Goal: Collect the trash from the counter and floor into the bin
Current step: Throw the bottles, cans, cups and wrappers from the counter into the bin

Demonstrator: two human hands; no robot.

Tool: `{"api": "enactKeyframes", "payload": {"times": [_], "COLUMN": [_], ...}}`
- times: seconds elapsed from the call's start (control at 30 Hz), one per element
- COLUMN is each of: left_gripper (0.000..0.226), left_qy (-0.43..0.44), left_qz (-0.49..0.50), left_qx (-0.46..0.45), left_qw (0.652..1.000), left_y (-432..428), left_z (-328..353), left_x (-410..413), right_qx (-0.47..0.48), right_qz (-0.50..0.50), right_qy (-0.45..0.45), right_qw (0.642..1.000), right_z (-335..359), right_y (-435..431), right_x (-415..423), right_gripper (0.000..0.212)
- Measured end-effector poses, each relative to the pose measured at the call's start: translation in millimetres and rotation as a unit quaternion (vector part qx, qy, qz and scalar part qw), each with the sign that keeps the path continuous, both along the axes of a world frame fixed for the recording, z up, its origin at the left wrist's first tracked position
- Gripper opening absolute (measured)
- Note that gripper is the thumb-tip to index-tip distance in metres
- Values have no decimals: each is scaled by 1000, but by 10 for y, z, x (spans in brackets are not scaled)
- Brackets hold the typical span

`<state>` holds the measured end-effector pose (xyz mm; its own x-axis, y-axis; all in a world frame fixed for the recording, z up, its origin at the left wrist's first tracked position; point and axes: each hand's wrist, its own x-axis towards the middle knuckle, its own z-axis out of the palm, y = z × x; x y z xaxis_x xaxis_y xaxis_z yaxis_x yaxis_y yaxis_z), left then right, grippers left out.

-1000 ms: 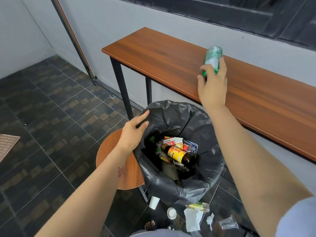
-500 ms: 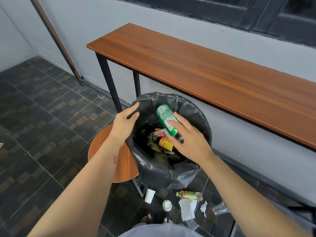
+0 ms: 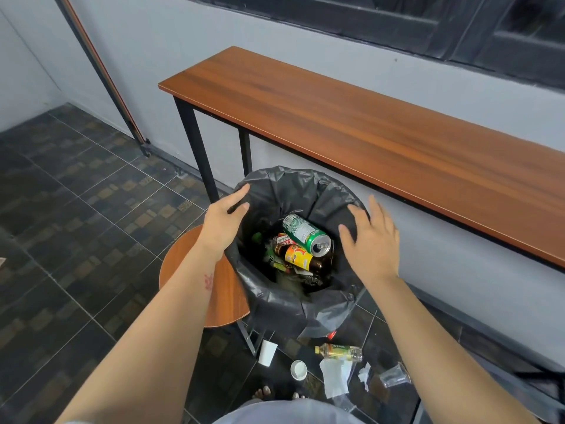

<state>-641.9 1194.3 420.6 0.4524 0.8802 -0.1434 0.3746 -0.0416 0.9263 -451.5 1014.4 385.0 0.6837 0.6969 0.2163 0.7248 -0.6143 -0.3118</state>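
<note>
Left hand [image 3: 222, 223] and right hand [image 3: 372, 244] extend, fingers relaxed.

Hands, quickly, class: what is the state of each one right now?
Left hand: open, straight fingers touching the bin liner rim, holding nothing.
Right hand: open, fingers spread, holding nothing.
</note>
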Motion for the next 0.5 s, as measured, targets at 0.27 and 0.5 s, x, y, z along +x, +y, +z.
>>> {"api": "enactKeyframes", "payload": {"times": [0.27,0.5], "left_gripper": [39,24], "left_qy": [10,-24], "left_qz": [-3,-10], "left_qx": [17,5], "left_qw": [1000,1000], "left_y": [4,-188], "left_z": [-30,-15], "left_x": [-3,-166], "right_qx": [122,227], "right_qz": [-67,-77], "right_qy": [342,414], "right_qw": [929,878], "right_z": [-64,-96], "right_y": [-195,-178], "right_x": [-99,-100], "right_gripper": [56,54]}}
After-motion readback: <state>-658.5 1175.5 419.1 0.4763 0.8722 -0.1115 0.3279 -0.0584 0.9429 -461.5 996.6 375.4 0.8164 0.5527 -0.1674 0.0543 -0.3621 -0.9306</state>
